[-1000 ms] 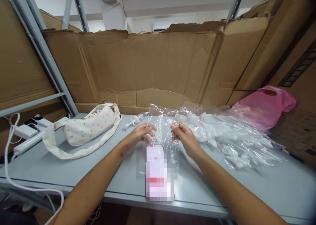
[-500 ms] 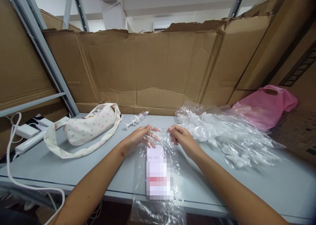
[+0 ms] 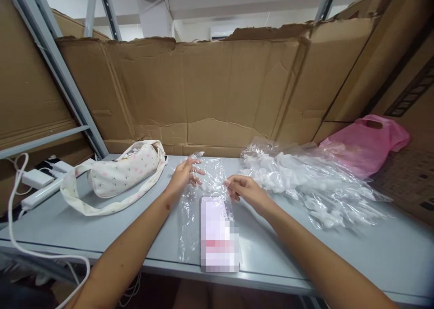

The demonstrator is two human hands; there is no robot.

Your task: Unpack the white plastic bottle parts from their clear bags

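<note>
A clear plastic bag (image 3: 190, 227) is stretched out between my hands over the grey tabletop. My right hand (image 3: 246, 191) is closed, with thumb and forefinger pinching the bag's right edge. My left hand (image 3: 181, 178) touches the bag's upper left side with its fingers apart; its thumb cannot be made out clearly. Below the hands lies a phone (image 3: 212, 218) with a lit screen, partly under the bag's lower right part. Just beyond my left hand, a clear syringe (image 3: 197, 155) shows only its tip end, the rest being covered by the hand and film.
A white patterned bag (image 3: 125, 173) with a strap lies at left, near a power strip (image 3: 44, 193) and white cable (image 3: 13, 218). To the right is a large clear bag of white plastic parts (image 3: 288, 173), with a pink plastic bag (image 3: 359, 146) behind. Cardboard (image 3: 210, 87) walls the back.
The plastic bag has moved up and left, off the table's front edge and partly off the phone. My left hand has shifted left, over the syringe; my right hand has moved slightly left.
</note>
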